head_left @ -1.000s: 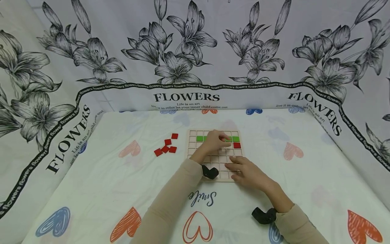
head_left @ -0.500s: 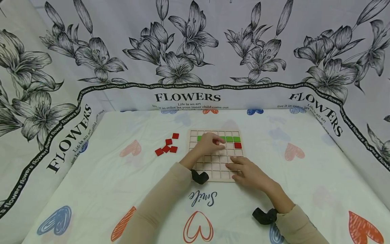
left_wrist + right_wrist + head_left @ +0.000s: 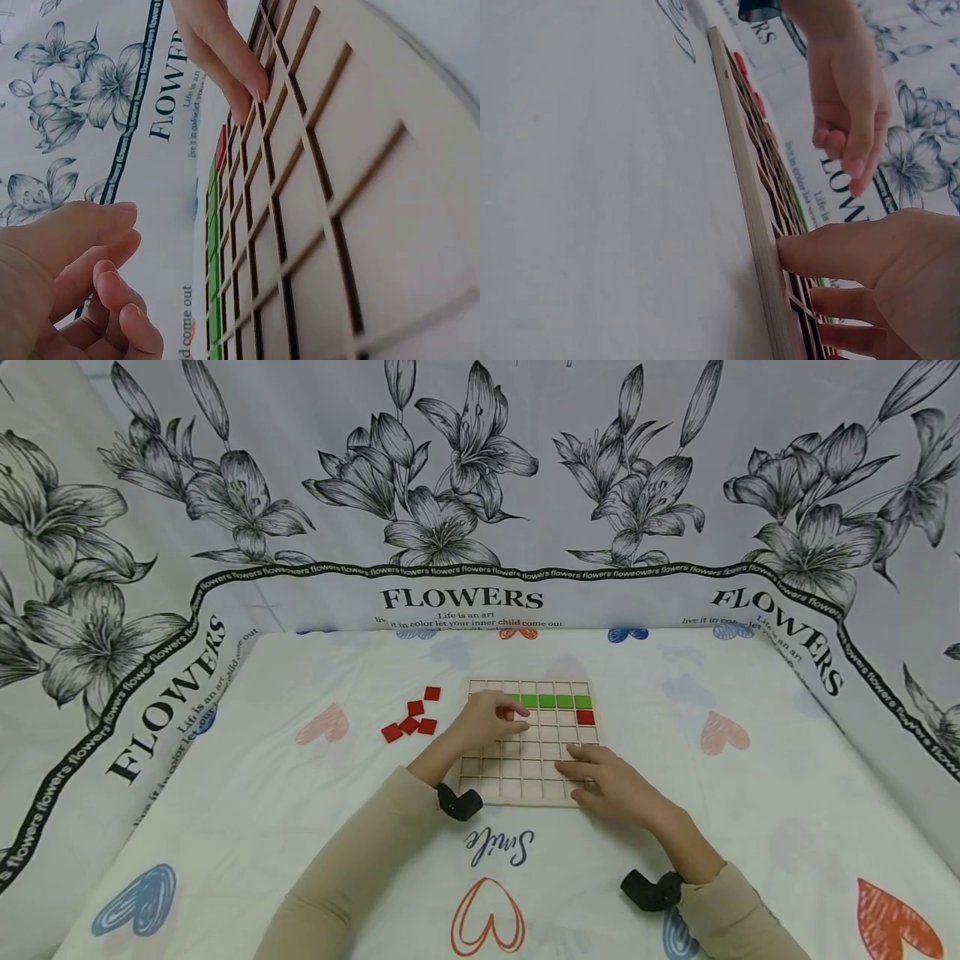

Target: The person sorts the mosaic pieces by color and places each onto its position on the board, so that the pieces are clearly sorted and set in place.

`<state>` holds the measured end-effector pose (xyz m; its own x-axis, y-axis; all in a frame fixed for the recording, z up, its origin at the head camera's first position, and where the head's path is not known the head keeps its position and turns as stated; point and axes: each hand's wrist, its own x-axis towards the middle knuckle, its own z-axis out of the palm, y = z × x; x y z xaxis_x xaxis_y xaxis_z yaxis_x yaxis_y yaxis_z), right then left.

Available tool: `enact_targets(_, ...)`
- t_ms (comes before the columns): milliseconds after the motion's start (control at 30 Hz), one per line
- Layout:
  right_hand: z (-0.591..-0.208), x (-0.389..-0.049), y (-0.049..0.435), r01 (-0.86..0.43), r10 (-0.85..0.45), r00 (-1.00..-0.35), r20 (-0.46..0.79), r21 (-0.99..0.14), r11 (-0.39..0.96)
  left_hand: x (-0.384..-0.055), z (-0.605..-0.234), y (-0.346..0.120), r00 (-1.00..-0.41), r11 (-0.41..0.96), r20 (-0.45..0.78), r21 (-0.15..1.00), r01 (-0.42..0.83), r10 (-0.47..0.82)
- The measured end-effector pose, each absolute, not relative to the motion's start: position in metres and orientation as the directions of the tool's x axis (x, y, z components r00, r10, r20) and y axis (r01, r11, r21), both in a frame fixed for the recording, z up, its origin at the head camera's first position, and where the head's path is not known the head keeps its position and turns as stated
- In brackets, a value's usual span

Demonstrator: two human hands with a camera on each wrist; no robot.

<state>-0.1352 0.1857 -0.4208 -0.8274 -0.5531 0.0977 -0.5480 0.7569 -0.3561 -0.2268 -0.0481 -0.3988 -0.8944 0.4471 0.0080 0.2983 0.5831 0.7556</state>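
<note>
A wooden grid board (image 3: 531, 772) lies on the table. Green tiles (image 3: 565, 702) form a row near its far edge, partly covered by my left hand, with one red tile (image 3: 585, 717) below the row's right end. My left hand (image 3: 487, 720) is over the board's left part, its fingers loosely bent and nothing between them; the left wrist view shows the thumb and fingertips (image 3: 124, 217) bare. My right hand (image 3: 611, 785) rests with spread fingers on the board's right side. In the right wrist view its thumb (image 3: 817, 251) touches the near rim.
Several loose red tiles (image 3: 408, 725) lie on the tablecloth left of the board. The cloth (image 3: 225, 827) has printed hearts, and a flower-patterned curtain (image 3: 465, 485) hangs behind the table. A black band (image 3: 459, 802) is on my left wrist, another (image 3: 651, 891) on my right.
My left hand has drawn back leftward across the board, uncovering more green tiles toward the right of the row. My right hand has stayed in place.
</note>
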Motion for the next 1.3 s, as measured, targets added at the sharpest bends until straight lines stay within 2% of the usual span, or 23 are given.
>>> enact_targets(767, -0.422, -0.134, 0.186, -0.531, -0.543, -0.836, 0.078, -0.358, 0.768, -0.207, -0.398, -0.111, -0.944, 0.621, 0.011, 0.75, 0.226, 0.33)
enact_targets(1033, -0.421, -0.134, 0.186, -0.526, -0.539, -0.839, 0.074, -0.363, 0.769, -0.205, -0.401, -0.132, -0.949, 0.622, 0.071, 0.74, 0.256, 0.306)
enact_targets(1300, -0.421, -0.134, 0.185, -0.526, -0.539, -0.839, 0.072, -0.357, 0.772, -0.204, -0.401, -0.149, -0.967, 0.652, 0.057, 0.729, 0.211, 0.249)
